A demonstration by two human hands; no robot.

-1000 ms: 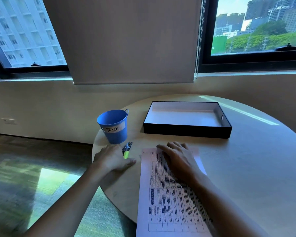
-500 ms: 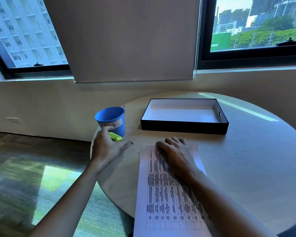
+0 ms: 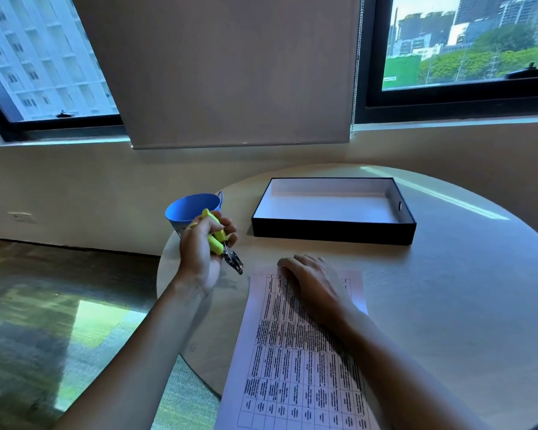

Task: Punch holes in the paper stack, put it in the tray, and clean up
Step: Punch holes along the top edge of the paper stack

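My left hand (image 3: 204, 249) grips a hole punch (image 3: 219, 240) with yellow-green handles, lifted off the table; its metal jaws point down and right toward the top left corner of the paper. The paper stack (image 3: 292, 367), printed with a table, lies on the near part of the round table (image 3: 448, 305) and overhangs its front edge. My right hand (image 3: 311, 280) rests flat on the stack's top end. Behind it sits a black tray (image 3: 333, 234) with a white inside and nothing in it.
A blue bucket (image 3: 187, 209) stands at the table's left edge, just behind my left hand. The table's left edge drops to the carpeted floor. A wall with windows and a roller blind runs behind the table.
My left hand closed on the hole punch beside the bucket, lifted it off the table and turned its jaws toward the paper. My right hand stayed on the stack.
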